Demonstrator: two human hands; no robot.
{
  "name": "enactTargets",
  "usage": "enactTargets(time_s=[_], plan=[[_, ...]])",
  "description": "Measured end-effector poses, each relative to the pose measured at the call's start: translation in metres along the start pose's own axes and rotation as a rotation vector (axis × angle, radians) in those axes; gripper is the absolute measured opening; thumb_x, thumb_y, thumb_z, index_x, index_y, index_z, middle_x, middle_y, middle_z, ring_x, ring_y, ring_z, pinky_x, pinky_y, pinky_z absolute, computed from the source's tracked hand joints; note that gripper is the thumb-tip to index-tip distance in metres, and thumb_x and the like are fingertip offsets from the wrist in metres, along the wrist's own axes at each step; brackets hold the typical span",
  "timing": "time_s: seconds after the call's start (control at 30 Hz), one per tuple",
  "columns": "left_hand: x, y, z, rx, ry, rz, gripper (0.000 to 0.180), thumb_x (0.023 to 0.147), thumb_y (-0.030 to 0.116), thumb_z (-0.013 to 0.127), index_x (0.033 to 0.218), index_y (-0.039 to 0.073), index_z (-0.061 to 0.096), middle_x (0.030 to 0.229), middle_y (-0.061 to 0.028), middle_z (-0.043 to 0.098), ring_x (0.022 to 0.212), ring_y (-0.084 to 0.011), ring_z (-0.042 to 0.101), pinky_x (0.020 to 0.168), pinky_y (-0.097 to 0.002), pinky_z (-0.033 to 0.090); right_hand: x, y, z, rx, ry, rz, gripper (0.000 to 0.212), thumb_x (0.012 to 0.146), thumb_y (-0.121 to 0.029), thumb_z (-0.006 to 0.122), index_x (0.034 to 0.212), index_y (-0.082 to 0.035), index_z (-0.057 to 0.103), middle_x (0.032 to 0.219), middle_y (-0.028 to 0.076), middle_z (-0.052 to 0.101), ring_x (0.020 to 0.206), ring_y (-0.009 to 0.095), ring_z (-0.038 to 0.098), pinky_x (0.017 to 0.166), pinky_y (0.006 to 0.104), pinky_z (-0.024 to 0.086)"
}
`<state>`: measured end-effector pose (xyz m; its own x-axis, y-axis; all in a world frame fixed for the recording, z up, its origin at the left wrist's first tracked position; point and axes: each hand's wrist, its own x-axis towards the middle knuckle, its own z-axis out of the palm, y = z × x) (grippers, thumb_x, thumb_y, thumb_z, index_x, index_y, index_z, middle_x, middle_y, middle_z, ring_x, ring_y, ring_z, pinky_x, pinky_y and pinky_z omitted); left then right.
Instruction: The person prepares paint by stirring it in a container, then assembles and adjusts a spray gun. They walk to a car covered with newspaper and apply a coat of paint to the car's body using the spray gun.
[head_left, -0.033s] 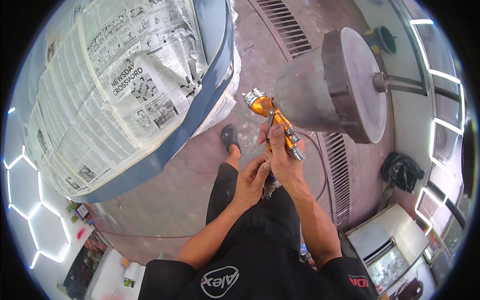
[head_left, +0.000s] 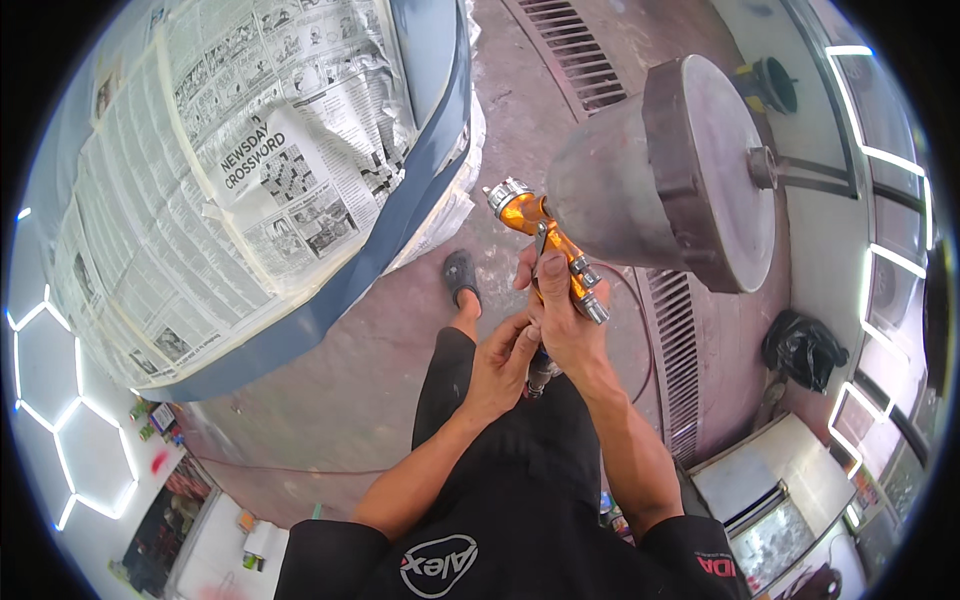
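My right hand [head_left: 572,325] is wrapped round the handle of an orange and silver spray gun [head_left: 560,245], its thumb up along the back near the adjusting knobs. The gun's silver nozzle points to the upper left. A large, cloudy paint cup [head_left: 610,180] with a dark-rimmed lid sits on the gun and leans to the right. Lower down, my left hand [head_left: 500,365] has its fingers closed at the base of the handle, beside the metal hose fitting [head_left: 541,374]. The fingertips there are partly hidden behind my right hand.
At the left stands a blue-grey vehicle panel [head_left: 300,345], masked with newspaper [head_left: 240,220] and tape. Slotted floor grates [head_left: 672,350] and a thin hose [head_left: 645,320] lie to the right. A black bag [head_left: 803,348] is by the right wall. Hexagonal lights [head_left: 95,460] glow at the left.
The view has shifted very slightly, so the room sits a little differently in the picture. Both hands keep the same hold on the spray gun.
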<state>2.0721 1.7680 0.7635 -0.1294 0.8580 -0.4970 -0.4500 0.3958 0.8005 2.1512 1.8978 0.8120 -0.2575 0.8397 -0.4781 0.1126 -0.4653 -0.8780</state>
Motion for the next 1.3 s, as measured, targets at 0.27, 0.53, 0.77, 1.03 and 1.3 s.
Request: enactTargets(time_s=[0.27,0.53,0.77,1.03,1.3], plan=[[0.053,-0.034,0.015,0.078,0.142,0.141,0.036,0.120,0.024,0.059,0.142,-0.003,0.064,0.113,-0.0007,0.070,0.102,-0.0045,0.061,0.088,-0.0222,0.049,0.057,0.027,-0.012,0.010,-0.124,-0.082,0.056,0.114,-0.053,0.062,0.115,0.002,0.072,0.085,0.001,0.064,0.060,0.002,0.044,0.054,0.0245,0.034],[0.072,-0.060,0.028,0.000,0.322,0.166,0.043,0.120,0.023,0.058,0.152,-0.004,0.059,0.128,-0.0081,0.072,0.106,-0.0100,0.064,0.096,-0.0264,0.051,0.095,0.040,-0.021,0.061,-0.188,-0.079,0.054,0.114,-0.053,0.062,0.112,0.001,0.070,0.083,0.002,0.064,0.057,0.002,0.042,0.051,0.0246,0.033],[-0.040,-0.169,-0.031,0.683,0.373,-0.253,0.052,0.108,0.028,0.072,0.150,-0.001,0.061,0.137,-0.0178,0.071,0.125,-0.0298,0.066,0.109,-0.0415,0.051,0.112,0.048,-0.019,0.082,-0.230,-0.107,0.054,0.115,-0.054,0.061,0.106,-0.002,0.069,0.080,0.001,0.063,0.057,0.002,0.043,0.051,0.0245,0.033],[-0.088,-0.197,-0.030,1.106,0.315,-0.287,0.052,0.101,0.036,0.076,0.142,0.005,0.068,0.144,-0.0114,0.067,0.138,-0.0377,0.055,0.117,-0.0544,0.042,0.115,0.047,-0.030,0.051,-0.325,-0.061,0.053,0.114,-0.053,0.063,0.103,-0.002,0.070,0.080,-0.001,0.063,0.058,0.002,0.044,0.051,0.0236,0.034],[-0.086,-0.206,-0.035,1.143,0.311,-0.277,0.043,0.102,0.034,0.075,0.136,0.007,0.073,0.139,-0.0092,0.068,0.133,-0.0359,0.058,0.115,-0.0530,0.043,0.138,0.036,-0.041,0.146,-0.147,-0.135,0.055,0.114,-0.056,0.060,0.113,-0.001,0.069,0.086,0.007,0.068,0.055,0.004,0.045,0.051,0.0246,0.037]])
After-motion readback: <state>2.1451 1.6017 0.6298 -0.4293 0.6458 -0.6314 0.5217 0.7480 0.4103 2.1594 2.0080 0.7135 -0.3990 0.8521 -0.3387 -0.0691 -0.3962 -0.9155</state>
